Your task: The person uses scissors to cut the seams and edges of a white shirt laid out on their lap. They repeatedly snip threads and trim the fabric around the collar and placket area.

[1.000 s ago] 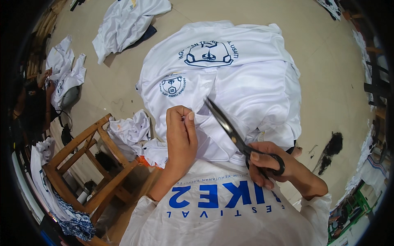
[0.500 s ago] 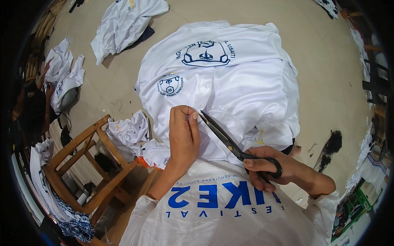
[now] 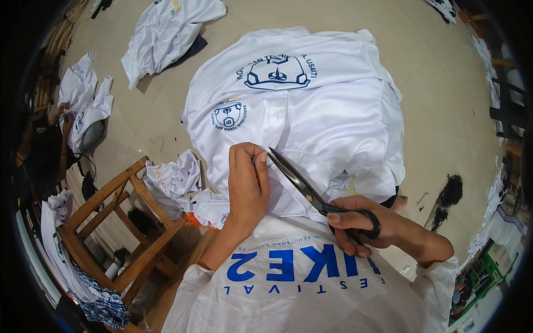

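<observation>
A white shirt with dark blue printed emblems is spread over my lap, its front placket running toward me. My left hand is closed in a pinch on the shirt's fabric below the small emblem; any thread between thumb and fingers is too small to see. In my right hand are black-handled scissors, thumb and fingers through the loops. Their long dark blades point up and left, nearly closed, with the tips right beside my left fingertips.
A wooden stool frame stands at left beside bunched white cloth. More white garments lie on the tiled floor farther off. At far left another person's hands hold white cloth. A dark fluffy heap lies at right.
The scissors have shifted very slightly left, their tips a touch nearer my left fingertips. My left hand keeps its pinch. The other person's hands at far left have moved a little.
</observation>
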### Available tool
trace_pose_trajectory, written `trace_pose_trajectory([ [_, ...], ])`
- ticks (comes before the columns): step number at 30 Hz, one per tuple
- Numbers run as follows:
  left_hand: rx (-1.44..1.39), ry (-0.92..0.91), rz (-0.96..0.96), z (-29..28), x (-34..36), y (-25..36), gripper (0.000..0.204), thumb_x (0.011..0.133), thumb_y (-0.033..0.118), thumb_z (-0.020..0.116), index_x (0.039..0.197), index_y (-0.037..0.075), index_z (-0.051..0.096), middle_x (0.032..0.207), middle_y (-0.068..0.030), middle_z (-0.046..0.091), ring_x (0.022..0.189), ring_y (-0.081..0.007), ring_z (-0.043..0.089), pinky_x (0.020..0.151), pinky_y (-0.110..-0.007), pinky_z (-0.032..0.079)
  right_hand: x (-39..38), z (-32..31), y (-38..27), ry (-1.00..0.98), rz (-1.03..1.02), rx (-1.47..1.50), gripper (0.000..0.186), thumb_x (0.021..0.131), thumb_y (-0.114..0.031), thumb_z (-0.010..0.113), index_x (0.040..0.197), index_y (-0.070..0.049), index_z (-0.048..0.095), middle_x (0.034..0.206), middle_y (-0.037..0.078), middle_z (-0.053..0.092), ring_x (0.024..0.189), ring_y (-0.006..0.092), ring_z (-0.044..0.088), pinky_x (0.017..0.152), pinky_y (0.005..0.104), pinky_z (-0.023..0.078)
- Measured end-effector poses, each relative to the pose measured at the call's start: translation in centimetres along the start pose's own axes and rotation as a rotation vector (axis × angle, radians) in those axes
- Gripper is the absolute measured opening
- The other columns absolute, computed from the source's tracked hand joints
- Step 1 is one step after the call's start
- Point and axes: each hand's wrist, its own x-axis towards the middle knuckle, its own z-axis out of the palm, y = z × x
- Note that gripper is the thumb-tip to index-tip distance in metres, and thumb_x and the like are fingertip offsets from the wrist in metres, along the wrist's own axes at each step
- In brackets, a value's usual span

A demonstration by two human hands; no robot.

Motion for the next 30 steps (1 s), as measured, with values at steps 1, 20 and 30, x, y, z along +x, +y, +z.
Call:
trace_pose_trajectory([
  [1,0.001,-0.004,0.003,0.0,0.0,0.0,0.006,0.104,-0.002,0.058,0.105,-0.006,0.054,0.101,-0.0198,0.054,0.085,-0.0325,0.057,0.076,-0.039,0.049,0.0,0.0,-0.1,0.003,0.002,-0.001,0.043,0.102,-0.043,0.069,0.097,-0.003,0.054,0.064,0.011,0.065,0.042,0.0157,0.058,0.037,0.0275,0.044],
  [20,-0.278,-0.006,-0.22,-0.4,-0.4,-1.8,0.019,0.113,0.015,0.051,0.107,-0.002,0.058,0.096,-0.0107,0.06,0.087,-0.0182,0.055,0.084,-0.032,0.047,0.2,0.7,-0.5,-0.012,0.049,-0.022,0.047,0.102,-0.044,0.068,0.099,0.0,0.052,0.063,0.01,0.063,0.041,0.0132,0.056,0.037,0.0258,0.042],
  [30,-0.308,0.022,-0.184,-0.2,-0.6,-2.1,0.013,0.111,0.01,0.054,0.108,-0.002,0.057,0.099,-0.0106,0.061,0.088,-0.0165,0.055,0.084,-0.029,0.046,0.8,1.1,-0.8,-0.015,0.053,-0.031,0.045,0.102,-0.043,0.069,0.094,-0.001,0.055,0.064,0.01,0.063,0.042,0.0131,0.056,0.037,0.0266,0.042],
])
